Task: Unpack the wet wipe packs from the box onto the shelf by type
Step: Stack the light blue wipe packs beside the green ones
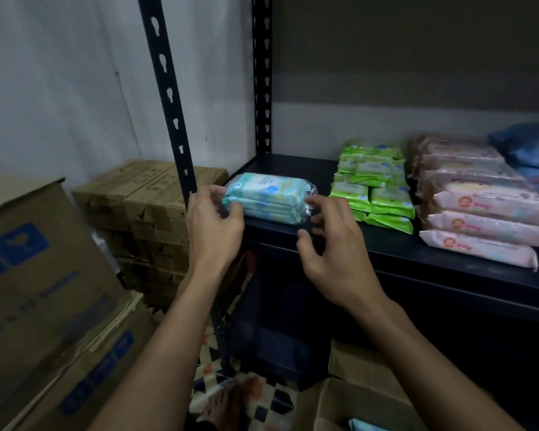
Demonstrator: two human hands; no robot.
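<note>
step: setting teal bundle (269, 199) on shelf (386, 259), far-left spot, its own type zone
how-to: seat it flat, square w/ front edge, nudge back a bit so it won't tip off; keep gap from green packs (372, 188); let go w/ both hands at once
L hand (213, 222): fingers curled on bundle's left end, holds it
R hand (330, 241): fingers spread, loosely bent, at bundle's right end; tips maybe touching wrap, no grip seen
bundle look: 3 stacked teal/white packs in clear shrink wrap, blue dots on top, glossy, soft
bundle loc: shelf front-left, next to post (171, 98)
others: pink packs (486, 222) right of green
box (364, 402): floor, low right; teal pack inside
</note>
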